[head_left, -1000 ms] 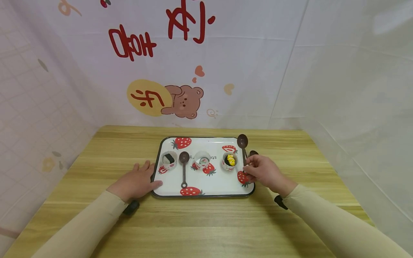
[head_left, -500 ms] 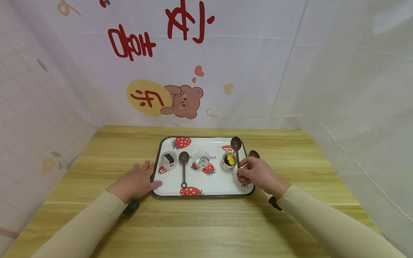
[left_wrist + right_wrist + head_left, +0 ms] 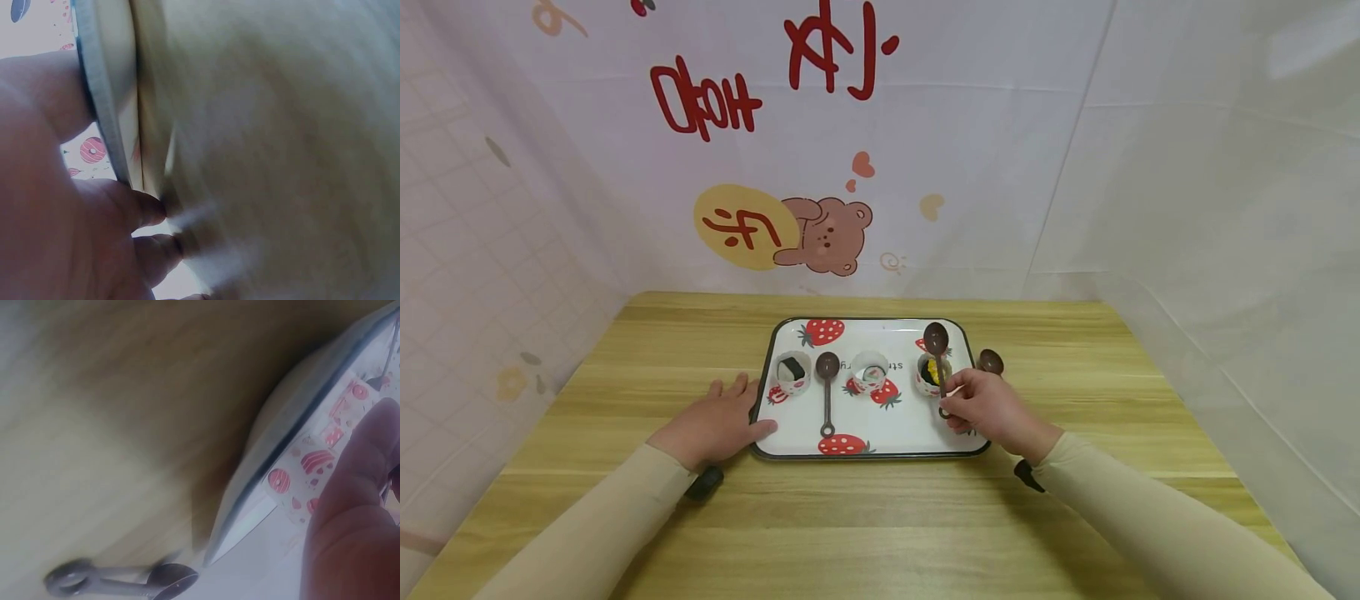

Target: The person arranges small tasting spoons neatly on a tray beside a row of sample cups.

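Observation:
My right hand [image 3: 996,412] pinches the handle of a brown measuring spoon [image 3: 936,338], its bowl pointing away, over the right side of the strawberry-print tray [image 3: 895,437]. The spoon overlaps the right paper cup [image 3: 924,388], which holds yellow and dark toy food. At the tray's left edge rests my left hand [image 3: 711,429], its thumb over the rim and its fingers along the outside. A second brown spoon [image 3: 827,367] lies on the tray between the left cup [image 3: 792,387], with a toy rice ball, and the middle cup [image 3: 867,387], with a small pale roll.
Another brown spoon [image 3: 991,361] lies on the wooden table [image 3: 850,525] just right of the tray, partly hidden by my right hand. A white printed cloth [image 3: 985,150] stands behind the table and along both sides.
My right hand has carried the spoon left and slightly nearer to me, from the tray's right edge to in front of the right cup. The left hand has stayed put.

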{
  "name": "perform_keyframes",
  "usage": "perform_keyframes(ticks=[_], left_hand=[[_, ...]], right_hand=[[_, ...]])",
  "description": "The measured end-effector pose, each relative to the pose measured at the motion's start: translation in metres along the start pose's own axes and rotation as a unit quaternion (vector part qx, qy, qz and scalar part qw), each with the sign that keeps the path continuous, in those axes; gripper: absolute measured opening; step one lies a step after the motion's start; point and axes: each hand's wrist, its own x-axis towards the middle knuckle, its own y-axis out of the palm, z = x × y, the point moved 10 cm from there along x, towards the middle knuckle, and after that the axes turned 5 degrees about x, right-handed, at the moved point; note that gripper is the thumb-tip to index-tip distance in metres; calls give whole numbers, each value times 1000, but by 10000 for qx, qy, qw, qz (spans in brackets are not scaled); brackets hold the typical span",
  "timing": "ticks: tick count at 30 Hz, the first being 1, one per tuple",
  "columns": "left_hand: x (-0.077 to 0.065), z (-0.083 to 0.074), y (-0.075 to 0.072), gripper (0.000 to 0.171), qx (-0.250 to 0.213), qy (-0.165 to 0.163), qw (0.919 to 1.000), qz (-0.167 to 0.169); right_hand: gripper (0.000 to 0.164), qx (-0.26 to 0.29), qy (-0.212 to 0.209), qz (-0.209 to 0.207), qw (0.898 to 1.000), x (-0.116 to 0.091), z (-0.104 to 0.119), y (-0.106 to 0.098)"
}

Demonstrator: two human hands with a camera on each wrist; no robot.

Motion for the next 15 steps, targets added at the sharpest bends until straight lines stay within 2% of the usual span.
perform_keyframes(ticks=[15], left_hand=[[0, 0, 0, 97, -13, -25, 10000, 38]], right_hand=[[18, -121, 82, 95, 9998, 3, 0, 17]])
